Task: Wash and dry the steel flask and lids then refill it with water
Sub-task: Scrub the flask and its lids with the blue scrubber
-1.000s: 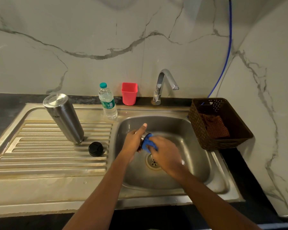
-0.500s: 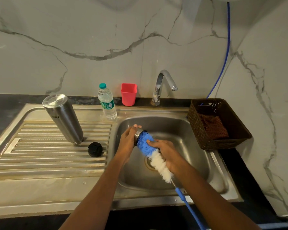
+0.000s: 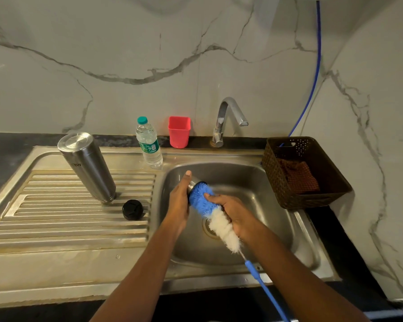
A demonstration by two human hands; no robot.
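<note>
My left hand [image 3: 178,202] curls round the steel lid [image 3: 192,185] over the sink [image 3: 277,219] so drips fall into it, and my right hand [image 3: 234,213] grips the bottle brush [image 3: 200,199] by its bristles to push the blue head in. The steel flask [image 3: 86,166] drains mouth-down on the drainboard [image 3: 56,219], the black lid [image 3: 132,209] beside it; my palm and the bristles hide most of the steel lid

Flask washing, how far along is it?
Likely done: the steel flask stands inverted on the drainboard, black lid beside it. In hand: the left hand holds a steel lid over the sink while the right hand grips the brush against it. Left: rinsing, drying, perhaps with the cloth in the basket, then refilling.
</note>
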